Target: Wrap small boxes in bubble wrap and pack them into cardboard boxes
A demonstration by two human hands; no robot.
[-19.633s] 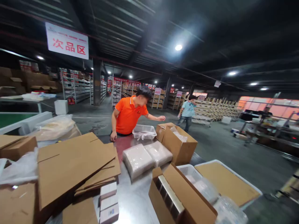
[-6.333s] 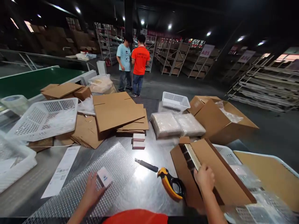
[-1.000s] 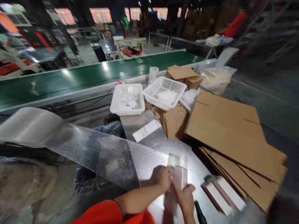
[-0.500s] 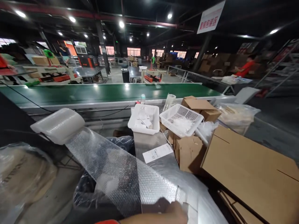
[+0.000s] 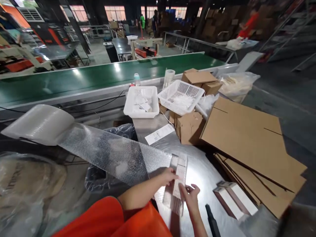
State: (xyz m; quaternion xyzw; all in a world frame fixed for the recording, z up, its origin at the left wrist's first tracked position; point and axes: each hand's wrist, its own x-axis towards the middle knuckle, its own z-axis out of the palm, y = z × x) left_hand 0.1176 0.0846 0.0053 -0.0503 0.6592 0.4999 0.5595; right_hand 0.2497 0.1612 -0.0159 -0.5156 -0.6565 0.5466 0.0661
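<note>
At left sits a bubble-wrap roll (image 5: 40, 123); lower centre, the left hand (image 5: 168, 177), fingers bent, and half-curled right hand (image 5: 192, 197) touch a wrapped bundle (image 5: 180, 174), grip unclear. It seems light, cushioned, slippery, best held along both long sides.

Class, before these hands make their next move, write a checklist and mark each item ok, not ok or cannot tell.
1. Left hand and right hand at the wrapped bundle: ok.
2. Bubble wrap cut free from its roll: not ok, the strip runs between roll and bundle.
3. Two small boxes apart from the bundle: ok.
4. Dark tool clear of both hands: ok.
5. Whole tool visible: not ok, it runs out of frame.
6. Wrap taped shut: cannot tell.
</note>
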